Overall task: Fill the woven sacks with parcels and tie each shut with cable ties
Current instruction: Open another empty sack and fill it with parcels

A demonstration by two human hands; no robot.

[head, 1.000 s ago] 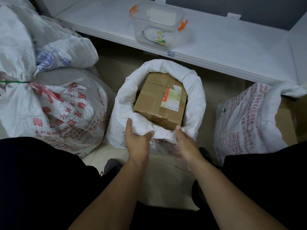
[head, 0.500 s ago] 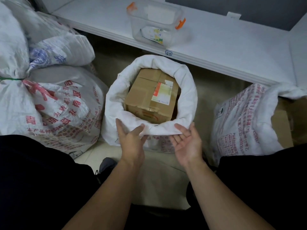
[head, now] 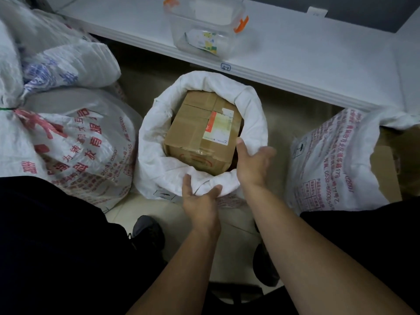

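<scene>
Hands on the rolled-down rim of the open white woven sack [head: 159, 142] standing on the floor between the person's knees: left hand [head: 201, 204] cups the near edge, thumb and fingers loosely spread against the fabric; right hand [head: 253, 165] is open, fingers draped over the right side of the rim, thumb beside the parcel. Brown taped cardboard box [head: 195, 135] with a white-and-red shipping label sits inside the sack, top face exposed, mouth untied. Full red-printed white sack [head: 75, 142] lies left with a green cable tie [head: 8, 108] at its neck, another printed sack [head: 329, 164] stands right, and a clear plastic tub with orange clips [head: 204, 26] sits on the white shelf [head: 318, 53] behind.
</scene>
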